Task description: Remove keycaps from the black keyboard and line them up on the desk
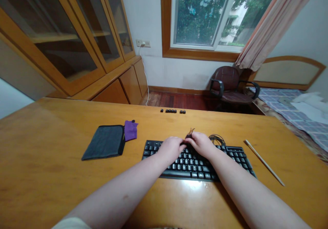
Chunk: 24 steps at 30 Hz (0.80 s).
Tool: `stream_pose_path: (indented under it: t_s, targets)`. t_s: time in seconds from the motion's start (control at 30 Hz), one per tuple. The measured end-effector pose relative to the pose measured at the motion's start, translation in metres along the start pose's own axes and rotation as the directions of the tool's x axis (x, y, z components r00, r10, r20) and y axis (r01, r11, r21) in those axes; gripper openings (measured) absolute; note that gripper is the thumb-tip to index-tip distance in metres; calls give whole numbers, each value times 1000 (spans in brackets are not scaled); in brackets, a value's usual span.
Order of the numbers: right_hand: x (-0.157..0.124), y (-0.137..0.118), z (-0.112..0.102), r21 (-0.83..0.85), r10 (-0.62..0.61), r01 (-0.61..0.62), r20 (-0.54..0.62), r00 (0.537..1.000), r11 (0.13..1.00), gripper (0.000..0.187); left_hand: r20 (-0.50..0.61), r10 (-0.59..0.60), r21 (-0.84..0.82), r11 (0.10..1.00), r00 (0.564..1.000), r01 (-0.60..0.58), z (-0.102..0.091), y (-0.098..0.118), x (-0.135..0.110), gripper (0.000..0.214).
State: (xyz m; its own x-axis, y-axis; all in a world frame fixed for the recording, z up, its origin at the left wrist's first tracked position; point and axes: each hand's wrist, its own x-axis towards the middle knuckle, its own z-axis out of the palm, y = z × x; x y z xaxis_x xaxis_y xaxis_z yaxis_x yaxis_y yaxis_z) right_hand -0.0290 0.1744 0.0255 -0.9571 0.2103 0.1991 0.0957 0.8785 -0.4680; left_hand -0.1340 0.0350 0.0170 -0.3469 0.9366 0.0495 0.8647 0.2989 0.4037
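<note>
A black keyboard (pixel 183 164) lies across the desk in front of me. My left hand (pixel 171 150) rests over its upper left part, fingers closed together near the top row; anything in them is hidden. Right beside it, my right hand (pixel 202 145) is closed on a small brown fork-tipped tool (pixel 190 132) at the keyboard's back edge. The tool's two thin tips point up and away from me, and its lower part is hidden by my fingers. The fingertips of both hands nearly meet. Several loose black keycaps (pixel 171 111) stand in a row near the desk's far edge.
Left of the keyboard lie a dark grey cloth (pixel 106 142) and a purple cloth (pixel 131 130). A coiled black cable (pixel 217 139) sits behind the keyboard. To the right is a thin white stick (pixel 265 163). An office chair (pixel 228 84) stands beyond the desk (pixel 64 184).
</note>
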Motion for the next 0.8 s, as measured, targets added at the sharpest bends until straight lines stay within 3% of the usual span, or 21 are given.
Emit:
stream_pose_path:
  t_s: [0.3,0.43,0.67,0.8]
  targets:
    - [1,2,1,70,-8,10,-27,1000,997,17,-17,-6,-18,1000,1000,5,-1,1,0,24]
    - [2,4,-1,168,86,-64,-124,989,984,21,-40,-31,-118,993,999,26,-6,5,-1,26]
    - [1,3,3,496,217,-91,-203,955,864,26,-195,-55,-317,948,979,-9,-4,3,-3,26]
    - [1,6,6,531,236,-74,-244,941,844,26,-253,-53,-340,940,966,-37,-2,2,-3,26]
